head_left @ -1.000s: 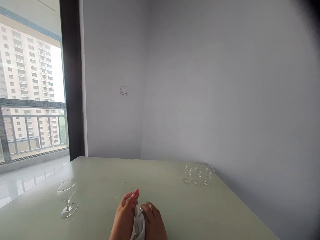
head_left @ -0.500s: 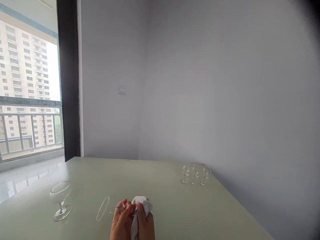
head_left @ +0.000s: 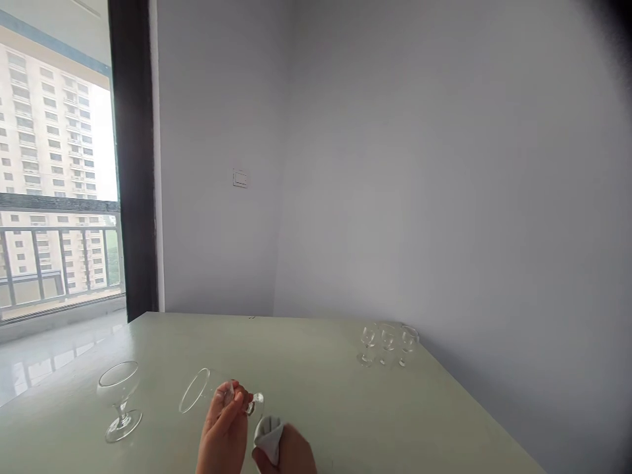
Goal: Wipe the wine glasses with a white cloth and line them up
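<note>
My left hand is closed around a clear stemmed glass above the table. The glass lies on its side, its rim to the left and its foot showing just right of my fingers. Lower and to the right, my right hand grips a pale grey-white cloth, bunched and folded. A small gap separates most of the cloth from the glass's foot; whether an edge still touches it I cannot tell. Another stemmed glass stands upright on the left of the table.
Three stemmed glasses stand in a row near the far right corner of the pale green table. Grey walls rise behind it, with a light switch. On the left is a window.
The cloth has come away from the glass's foot, moving down with my right hand. My left hand has shifted left with the glass, whose foot is now uncovered.
</note>
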`<action>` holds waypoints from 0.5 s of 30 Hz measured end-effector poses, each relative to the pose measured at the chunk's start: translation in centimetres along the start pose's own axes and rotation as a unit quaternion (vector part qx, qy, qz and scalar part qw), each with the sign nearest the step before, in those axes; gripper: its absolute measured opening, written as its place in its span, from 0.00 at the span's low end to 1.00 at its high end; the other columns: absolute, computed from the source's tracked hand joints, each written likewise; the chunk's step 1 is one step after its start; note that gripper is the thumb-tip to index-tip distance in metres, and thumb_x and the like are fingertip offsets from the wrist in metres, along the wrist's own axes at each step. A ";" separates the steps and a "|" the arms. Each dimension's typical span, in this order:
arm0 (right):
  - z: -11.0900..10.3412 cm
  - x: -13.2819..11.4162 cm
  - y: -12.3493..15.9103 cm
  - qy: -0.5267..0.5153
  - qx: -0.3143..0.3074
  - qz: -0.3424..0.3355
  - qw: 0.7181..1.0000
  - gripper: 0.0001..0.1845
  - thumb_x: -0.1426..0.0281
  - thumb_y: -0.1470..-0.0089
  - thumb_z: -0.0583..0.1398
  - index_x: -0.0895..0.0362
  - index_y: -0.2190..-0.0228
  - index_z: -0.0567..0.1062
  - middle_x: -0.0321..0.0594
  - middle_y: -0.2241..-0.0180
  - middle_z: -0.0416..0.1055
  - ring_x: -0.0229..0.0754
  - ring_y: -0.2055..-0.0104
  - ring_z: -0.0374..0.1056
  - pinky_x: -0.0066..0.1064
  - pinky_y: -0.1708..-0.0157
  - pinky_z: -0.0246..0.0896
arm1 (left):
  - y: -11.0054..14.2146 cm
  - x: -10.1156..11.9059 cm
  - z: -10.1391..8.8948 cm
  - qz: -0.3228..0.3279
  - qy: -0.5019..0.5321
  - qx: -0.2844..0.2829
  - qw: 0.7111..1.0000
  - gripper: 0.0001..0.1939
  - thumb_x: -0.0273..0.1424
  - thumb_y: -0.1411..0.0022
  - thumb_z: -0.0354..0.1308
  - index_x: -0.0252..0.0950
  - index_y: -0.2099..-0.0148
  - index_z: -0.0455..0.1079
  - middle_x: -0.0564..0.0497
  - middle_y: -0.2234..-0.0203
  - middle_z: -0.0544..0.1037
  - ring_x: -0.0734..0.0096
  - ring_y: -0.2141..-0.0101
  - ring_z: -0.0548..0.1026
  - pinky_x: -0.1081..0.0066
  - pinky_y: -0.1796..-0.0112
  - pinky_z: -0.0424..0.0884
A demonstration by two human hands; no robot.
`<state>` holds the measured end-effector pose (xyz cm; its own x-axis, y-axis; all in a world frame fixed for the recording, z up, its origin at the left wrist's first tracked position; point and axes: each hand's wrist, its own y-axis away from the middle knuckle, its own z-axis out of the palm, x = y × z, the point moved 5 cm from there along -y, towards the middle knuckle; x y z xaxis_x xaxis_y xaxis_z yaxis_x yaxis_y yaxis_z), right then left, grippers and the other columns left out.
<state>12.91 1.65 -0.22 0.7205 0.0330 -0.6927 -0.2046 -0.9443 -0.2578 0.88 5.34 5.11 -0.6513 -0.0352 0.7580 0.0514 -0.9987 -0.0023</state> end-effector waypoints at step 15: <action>-5.2 -2.1 -2.5 0.024 -0.006 -0.083 0.996 0.13 0.77 0.55 0.60 0.50 0.68 0.78 0.36 0.69 0.75 0.41 0.66 0.71 0.28 0.68 0.61 | -0.7 -4.8 -0.7 -0.036 -0.181 -0.029 0.982 0.29 0.47 0.63 0.69 0.36 0.60 0.73 0.44 0.54 0.75 0.51 0.46 0.66 0.64 0.53 0.67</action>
<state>15.35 2.23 5.40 0.7744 0.1733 -0.6086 -0.0732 -0.9308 -0.3581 3.45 6.20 1.04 -0.3386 0.0412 0.9400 -0.0362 -0.9989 0.0307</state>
